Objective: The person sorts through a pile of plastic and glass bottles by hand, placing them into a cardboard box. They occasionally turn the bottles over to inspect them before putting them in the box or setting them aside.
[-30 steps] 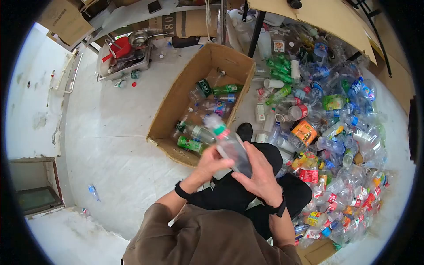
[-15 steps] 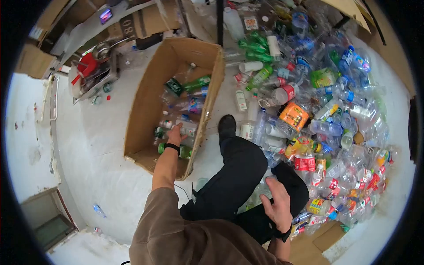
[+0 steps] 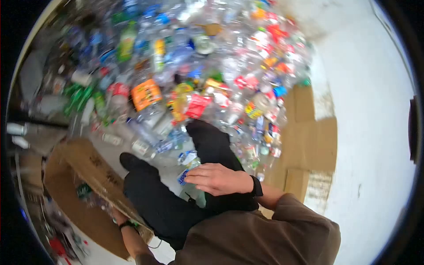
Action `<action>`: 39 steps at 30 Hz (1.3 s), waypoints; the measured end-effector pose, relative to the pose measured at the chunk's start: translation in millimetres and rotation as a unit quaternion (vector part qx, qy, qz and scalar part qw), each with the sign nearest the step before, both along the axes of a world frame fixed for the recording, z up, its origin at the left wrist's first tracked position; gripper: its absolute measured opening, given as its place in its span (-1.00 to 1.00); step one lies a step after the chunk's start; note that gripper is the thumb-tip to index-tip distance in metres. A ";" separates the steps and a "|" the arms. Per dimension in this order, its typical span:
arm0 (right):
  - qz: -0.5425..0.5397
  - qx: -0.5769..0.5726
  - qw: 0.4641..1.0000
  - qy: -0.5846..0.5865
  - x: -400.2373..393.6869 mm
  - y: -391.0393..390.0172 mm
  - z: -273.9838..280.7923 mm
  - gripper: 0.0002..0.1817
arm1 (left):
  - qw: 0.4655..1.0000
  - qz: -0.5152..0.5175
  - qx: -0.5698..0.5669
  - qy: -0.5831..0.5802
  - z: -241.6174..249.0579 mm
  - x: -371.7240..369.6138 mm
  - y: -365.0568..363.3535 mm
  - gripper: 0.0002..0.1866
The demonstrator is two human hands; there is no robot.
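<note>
My left hand (image 3: 119,216) reaches down inside the cardboard box (image 3: 73,183) at the lower left, beside clear and green plastic bottles. Its fingers are blurred and partly hidden by the box wall. My right hand (image 3: 216,178) is over the floor between my knees, fingers stretched out and palm down. Right at its fingertips is a piece with a blue and white label (image 3: 182,176). Below that hand, a pale green translucent plastic piece (image 3: 198,197) shows between my legs.
A large heap of empty plastic bottles (image 3: 176,57) spreads in front of my feet, among them a big bottle with an orange label (image 3: 146,95). Flattened cardboard (image 3: 309,141) lies to the right by the white wall (image 3: 366,110).
The view has swung right, so the box now sits at the lower left. My right hand has moved from above my knee to between my legs. My left hand remains in the box.
</note>
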State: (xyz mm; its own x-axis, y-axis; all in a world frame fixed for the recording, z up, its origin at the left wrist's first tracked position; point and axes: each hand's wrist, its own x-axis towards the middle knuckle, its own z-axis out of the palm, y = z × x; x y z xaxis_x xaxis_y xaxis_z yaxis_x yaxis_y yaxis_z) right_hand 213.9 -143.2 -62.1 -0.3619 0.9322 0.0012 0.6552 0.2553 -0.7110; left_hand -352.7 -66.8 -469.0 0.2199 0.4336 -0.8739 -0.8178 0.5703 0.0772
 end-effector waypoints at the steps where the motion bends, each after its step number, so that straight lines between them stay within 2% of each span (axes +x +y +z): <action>1: -0.032 0.008 0.999 0.017 9.6 -11.1 3.5 -0.60 | 0.983 -0.091 0.019 0.156 39.6 21.1 1.9 -0.43; 2: -0.060 0.018 0.997 0.036 17.9 -20.7 6.3 -0.62 | 0.934 -0.173 0.045 0.310 80.4 41.4 12.5 -0.49; 3: -0.110 0.033 0.992 0.047 27.7 -34.3 8.9 -0.67 | 0.930 -0.190 0.056 0.309 91.3 40.1 19.5 -0.49; 5: -0.202 0.025 0.974 0.103 50.3 -64.2 11.5 -0.71 | 0.892 -0.187 0.079 0.405 110.8 25.4 23.7 -0.55; 6: -0.259 0.021 0.955 0.140 60.3 -81.6 4.8 -0.73 | 0.887 -0.196 0.092 0.408 136.3 40.6 32.9 -0.55; 7: -0.323 -0.013 0.926 0.195 70.9 -101.5 -9.8 -0.74 | 0.859 -0.178 0.116 0.465 172.8 67.7 35.5 -0.57; 8: -0.399 -0.040 0.859 0.320 82.7 -120.8 -25.4 -0.75 | 0.828 -0.156 0.141 0.521 206.0 89.6 37.4 -0.56; 9: -0.460 -0.066 0.769 0.439 95.8 -138.3 -42.7 -0.75 | 0.821 -0.161 0.154 0.525 230.0 100.1 43.2 -0.56; 10: -0.513 -0.041 0.735 0.442 109.8 -154.5 -64.1 -0.74 | 0.807 -0.179 0.244 0.508 251.3 109.2 49.3 -0.55; 11: -0.563 -0.016 0.697 0.443 124.4 -170.7 -87.8 -0.73 | 0.773 -0.161 0.281 0.546 293.0 151.8 45.8 -0.55; 12: -0.619 -0.016 0.631 0.468 136.5 -188.1 -112.3 -0.73 | 0.735 -0.142 0.316 0.583 334.7 194.4 42.3 -0.55; 13: -0.669 -0.019 0.559 0.490 146.7 -205.4 -136.8 -0.73 | 0.726 -0.147 0.326 0.587 362.2 220.7 38.7 -0.55; 15: -0.697 -0.040 0.525 0.486 166.4 -238.4 -184.9 -0.72 | 0.629 -0.180 0.480 0.584 397.2 254.0 34.0 -0.55; 17: -0.721 -0.065 0.493 0.483 171.0 -252.5 -221.3 -0.69 | 0.593 -0.232 0.513 0.576 433.4 306.1 14.9 -0.58; 19: -0.714 -0.086 0.440 0.538 172.6 -251.8 -245.3 -0.59 | 0.603 -0.302 0.564 0.476 445.7 342.4 -2.7 -0.60; 20: -0.685 -0.095 0.411 0.594 168.7 -244.8 -243.3 -0.47 | 0.613 -0.330 0.562 0.447 452.9 364.0 -15.6 -0.60; 21: -0.683 -0.093 0.402 0.602 166.2 -234.2 -262.1 -0.47 | 0.622 -0.359 0.557 0.417 459.3 384.7 -30.1 -0.60; 23: -0.628 -0.149 0.298 0.703 165.4 -208.0 -315.1 -0.28 | 0.630 -0.399 0.565 0.354 463.5 415.1 -53.2 -0.60; 24: -0.625 -0.147 0.293 0.708 162.0 -191.1 -314.1 -0.28 | 0.636 -0.411 0.556 0.341 464.4 427.9 -64.0 -0.58; 26: -0.694 -0.149 0.304 0.635 157.8 -155.2 -302.2 -0.04 | 0.637 -0.438 0.545 0.323 462.7 442.9 -80.8 -0.60; 27: -0.691 -0.149 0.302 0.640 160.4 -142.7 -303.7 -0.04 | 0.638 -0.450 0.535 0.321 463.2 448.0 -87.1 -0.59; 29: -0.707 -0.157 0.290 0.625 169.8 -124.1 -305.9 0.08 | 0.650 -0.452 0.523 0.315 459.4 450.6 -93.8 -0.58; 31: -0.702 -0.173 0.274 0.634 180.4 -117.4 -328.0 0.06 | 0.651 -0.455 0.510 0.331 457.4 450.8 -97.3 -0.58; 33: -0.726 -0.200 0.255 0.606 187.9 -113.2 -331.5 -0.04 | 0.652 -0.456 0.498 0.345 455.5 451.7 -95.7 -0.57; 34: -0.754 -0.222 0.250 0.566 189.7 -111.6 -329.0 -0.21 | 0.654 -0.456 0.488 0.355 454.7 451.7 -95.4 -0.56; 35: -0.752 -0.226 0.251 0.566 189.1 -114.8 -327.2 -0.21 | 0.656 -0.456 0.478 0.364 454.4 451.2 -95.8 -0.55; 38: -0.704 -0.196 0.320 0.603 181.6 -136.3 -315.3 -0.43 | 0.657 -0.449 0.483 0.367 449.9 452.3 -94.4 -0.53; 39: -0.668 -0.206 0.316 0.641 175.5 -146.5 -302.9 -0.40 | 0.658 -0.448 0.484 0.364 449.5 454.3 -93.6 -0.53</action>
